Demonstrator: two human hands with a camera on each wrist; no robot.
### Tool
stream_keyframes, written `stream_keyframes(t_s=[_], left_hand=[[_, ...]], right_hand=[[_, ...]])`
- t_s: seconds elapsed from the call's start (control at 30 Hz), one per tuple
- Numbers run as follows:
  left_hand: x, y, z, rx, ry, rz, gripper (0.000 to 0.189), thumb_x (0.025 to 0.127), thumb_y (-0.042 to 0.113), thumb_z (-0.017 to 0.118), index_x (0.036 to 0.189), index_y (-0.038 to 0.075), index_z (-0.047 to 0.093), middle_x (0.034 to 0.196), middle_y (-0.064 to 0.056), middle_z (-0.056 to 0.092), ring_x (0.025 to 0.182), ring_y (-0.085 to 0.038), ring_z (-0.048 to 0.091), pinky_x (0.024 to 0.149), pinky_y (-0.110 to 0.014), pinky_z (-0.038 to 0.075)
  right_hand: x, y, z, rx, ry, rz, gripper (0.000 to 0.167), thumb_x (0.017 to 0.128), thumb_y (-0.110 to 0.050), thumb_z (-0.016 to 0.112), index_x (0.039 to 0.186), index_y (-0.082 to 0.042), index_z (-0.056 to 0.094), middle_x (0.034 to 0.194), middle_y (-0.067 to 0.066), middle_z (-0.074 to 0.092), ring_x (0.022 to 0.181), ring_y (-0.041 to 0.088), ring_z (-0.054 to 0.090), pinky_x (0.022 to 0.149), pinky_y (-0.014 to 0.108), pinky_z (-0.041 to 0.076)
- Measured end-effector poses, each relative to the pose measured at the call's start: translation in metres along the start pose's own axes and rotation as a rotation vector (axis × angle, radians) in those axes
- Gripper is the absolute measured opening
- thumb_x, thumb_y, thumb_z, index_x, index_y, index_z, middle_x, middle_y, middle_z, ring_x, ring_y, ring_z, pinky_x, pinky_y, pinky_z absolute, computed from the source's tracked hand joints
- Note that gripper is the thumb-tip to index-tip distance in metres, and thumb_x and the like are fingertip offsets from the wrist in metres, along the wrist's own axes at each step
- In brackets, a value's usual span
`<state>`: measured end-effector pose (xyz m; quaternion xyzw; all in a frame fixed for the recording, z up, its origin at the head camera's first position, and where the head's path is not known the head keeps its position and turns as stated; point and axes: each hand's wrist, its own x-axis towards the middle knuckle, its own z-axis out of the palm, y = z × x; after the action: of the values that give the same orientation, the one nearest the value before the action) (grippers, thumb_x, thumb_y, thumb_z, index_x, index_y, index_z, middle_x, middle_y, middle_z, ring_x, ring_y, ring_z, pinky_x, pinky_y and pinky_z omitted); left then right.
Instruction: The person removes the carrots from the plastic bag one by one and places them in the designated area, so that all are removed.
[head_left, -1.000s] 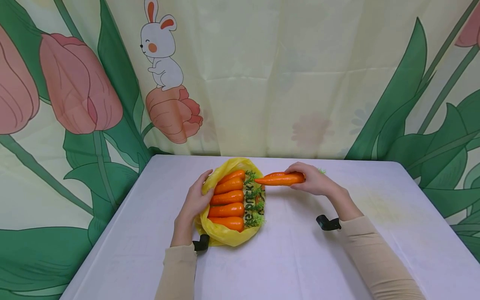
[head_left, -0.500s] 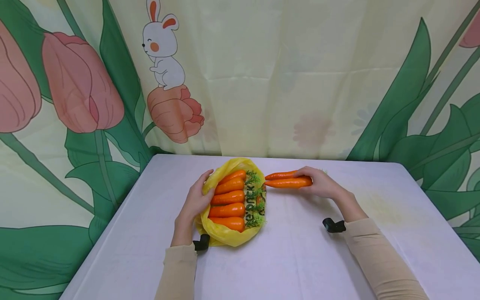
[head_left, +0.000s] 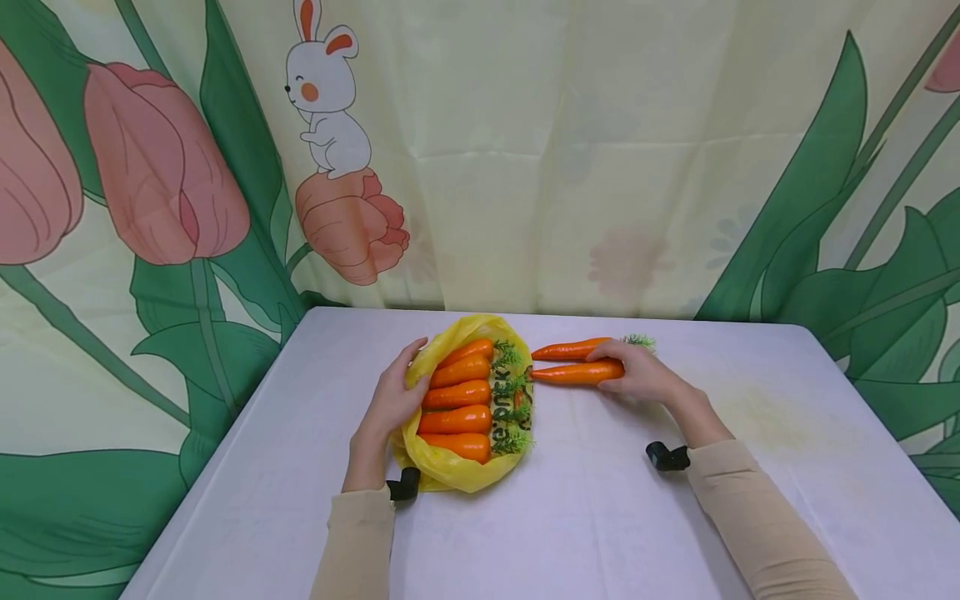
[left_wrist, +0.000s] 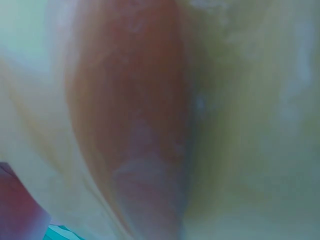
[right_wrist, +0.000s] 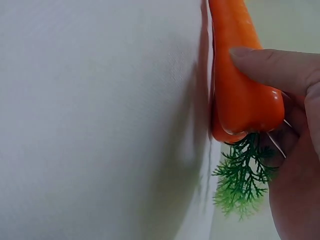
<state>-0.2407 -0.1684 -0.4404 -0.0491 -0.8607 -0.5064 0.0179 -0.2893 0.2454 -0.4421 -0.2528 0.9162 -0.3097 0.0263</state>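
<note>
A yellow plastic bag (head_left: 457, 479), spread open in the head view, holds several toy carrots (head_left: 457, 396) in a row, green tops to the right. My left hand (head_left: 393, 396) grips the bag's left edge; the left wrist view is filled by blurred yellow plastic with an orange shape (left_wrist: 130, 100) showing through. Right of the bag, my right hand (head_left: 641, 372) holds the nearer carrot (head_left: 573, 373) by its thick end, its tip toward the bag. In the right wrist view the thumb (right_wrist: 275, 65) presses this carrot. Just behind it lies a farther carrot (head_left: 570, 348), partly covered by my fingers.
The bag and carrots are on a table with a white cloth (head_left: 570, 517). A curtain (head_left: 622, 150) printed with tulips and a rabbit hangs behind the table's far edge. Black wrist cameras (head_left: 666, 456) stick out beside both wrists.
My right hand has moved right and lower with the two carrots. They have spread apart, and the farther one's green top now shows. My left hand has stayed on the bag.
</note>
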Motion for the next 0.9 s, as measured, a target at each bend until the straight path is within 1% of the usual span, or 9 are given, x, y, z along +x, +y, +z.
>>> stream_keyframes(t_s=[0.1, 0.23, 0.37, 0.5, 0.63, 0.77, 0.9], left_hand=[[-0.0001, 0.0000, 0.0000, 0.004, -0.001, -0.004, 0.061, 0.099, 0.010, 0.058, 0.155, 0.025, 0.039, 0.149, -0.008, 0.047, 0.131, -0.030, 0.048, 0.110, -0.053, 0.037], [0.0000, -0.0002, 0.0000, 0.013, -0.002, 0.004, 0.061, 0.099, 0.009, 0.058, 0.155, 0.023, 0.039, 0.149, -0.009, 0.047, 0.130, -0.030, 0.048, 0.110, -0.053, 0.037], [0.0001, 0.0005, 0.0000, 0.015, -0.001, 0.007, 0.061, 0.099, 0.009, 0.058, 0.155, 0.022, 0.039, 0.149, -0.009, 0.047, 0.130, -0.031, 0.048, 0.110, -0.053, 0.038], [0.0009, 0.0006, -0.0001, 0.017, 0.000, 0.012, 0.061, 0.099, 0.010, 0.058, 0.155, 0.022, 0.039, 0.149, -0.008, 0.047, 0.130, -0.030, 0.048, 0.110, -0.053, 0.038], [0.0014, 0.0000, -0.0003, 0.015, 0.000, 0.019, 0.061, 0.098, 0.010, 0.058, 0.155, 0.021, 0.039, 0.149, -0.009, 0.047, 0.130, -0.030, 0.048, 0.110, -0.053, 0.037], [0.0010, -0.0005, 0.0004, 0.006, -0.006, 0.006, 0.062, 0.099, 0.010, 0.058, 0.156, 0.020, 0.038, 0.150, -0.008, 0.046, 0.130, -0.030, 0.048, 0.110, -0.054, 0.037], [0.0014, -0.0013, 0.0010, 0.006, -0.006, 0.002, 0.061, 0.099, 0.010, 0.058, 0.156, 0.023, 0.038, 0.150, -0.007, 0.047, 0.130, -0.030, 0.048, 0.110, -0.054, 0.037]], right_hand=[[-0.0021, -0.0019, 0.0014, -0.024, -0.004, 0.001, 0.035, 0.085, -0.003, 0.078, 0.118, -0.004, 0.069, 0.125, 0.016, 0.063, 0.107, 0.035, 0.056, 0.095, 0.053, 0.045], [-0.0041, -0.0033, 0.0018, -0.061, -0.002, 0.006, 0.035, 0.085, -0.002, 0.078, 0.118, -0.004, 0.069, 0.124, 0.015, 0.063, 0.111, 0.036, 0.055, 0.100, 0.056, 0.043], [-0.0047, -0.0044, 0.0013, -0.088, -0.006, 0.032, 0.035, 0.085, -0.003, 0.078, 0.119, -0.004, 0.068, 0.126, 0.015, 0.062, 0.114, 0.037, 0.053, 0.103, 0.057, 0.041], [-0.0058, -0.0053, -0.0004, -0.105, 0.011, 0.033, 0.035, 0.085, -0.003, 0.079, 0.118, -0.003, 0.069, 0.125, 0.017, 0.062, 0.117, 0.039, 0.053, 0.105, 0.059, 0.039], [-0.0065, -0.0040, -0.0020, -0.124, 0.031, 0.002, 0.031, 0.085, -0.001, 0.078, 0.115, -0.001, 0.069, 0.120, 0.018, 0.063, 0.115, 0.040, 0.054, 0.105, 0.060, 0.038], [-0.0068, -0.0017, -0.0020, -0.129, 0.031, 0.020, 0.030, 0.086, -0.003, 0.078, 0.115, 0.000, 0.069, 0.120, 0.018, 0.063, 0.115, 0.041, 0.053, 0.105, 0.061, 0.038], [-0.0069, -0.0006, -0.0009, -0.114, 0.038, 0.040, 0.030, 0.086, -0.002, 0.077, 0.116, 0.000, 0.069, 0.120, 0.018, 0.063, 0.113, 0.040, 0.053, 0.104, 0.060, 0.039]])
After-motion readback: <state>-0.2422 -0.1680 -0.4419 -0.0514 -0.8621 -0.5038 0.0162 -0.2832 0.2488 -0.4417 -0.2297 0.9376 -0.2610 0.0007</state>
